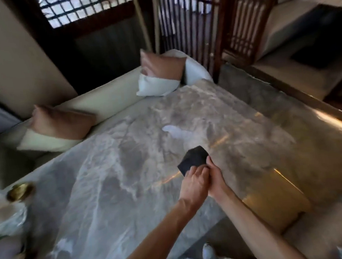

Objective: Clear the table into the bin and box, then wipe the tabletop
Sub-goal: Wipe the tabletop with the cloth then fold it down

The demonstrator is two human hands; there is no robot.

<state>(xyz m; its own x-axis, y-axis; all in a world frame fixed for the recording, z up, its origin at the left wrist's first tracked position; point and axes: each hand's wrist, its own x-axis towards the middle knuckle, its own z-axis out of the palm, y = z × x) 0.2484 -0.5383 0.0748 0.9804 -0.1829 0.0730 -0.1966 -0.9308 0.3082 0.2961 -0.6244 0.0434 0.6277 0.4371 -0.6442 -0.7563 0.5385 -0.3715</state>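
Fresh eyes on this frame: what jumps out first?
Both hands, left and right, meet on a dark cloth near the middle of the marble table. A brass bowl sits at its left edge, and pink-and-white cushions line the bench behind.

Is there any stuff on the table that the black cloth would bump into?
Nothing visible nearby. Both hands, left hand and right hand, hold the dark cloth on the marble tabletop, which looks bare around it. Only a gold-topped object stands at the far left edge.
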